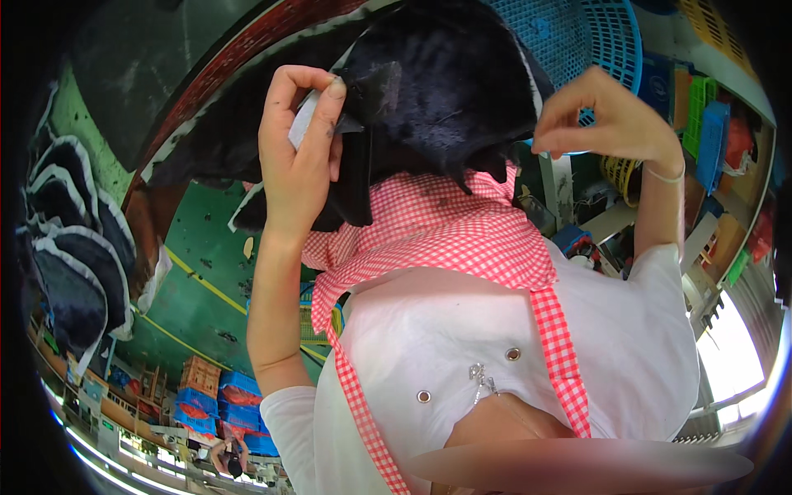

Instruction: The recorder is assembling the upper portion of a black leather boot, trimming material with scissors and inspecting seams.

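Closest to the camera is the person's own white top with red-and-white checked straps [462, 239]. It has small round metal studs and fills the bottom and middle of the view.

Both arms reach up past it. The left hand [299, 157] is pinching the edge of a big piece of black fluffy fabric [445, 82]. The thumb and fingers are squeezed together on the fabric, right where a small pale tag or lining [302, 122] shows. The right hand [606, 115] is up near the other side of the black fabric. Its fingertips are bunched together in a pinch. I cannot tell if they hold a bit of the fabric or something too thin to see. A thin pale band is around that wrist.

The black fabric looks soft and furry, like a plush toy's skin. It has a white edge along one side and floppy, pointy bits hanging at the bottom. It sits between the two hands, just above the checked cloth.

On the far left is a stack of dark, curved pieces with white edges [70, 247]. A blue plastic basket with holes [598, 37] sits behind the right hand. The floor is green with yellow lines [198, 280].
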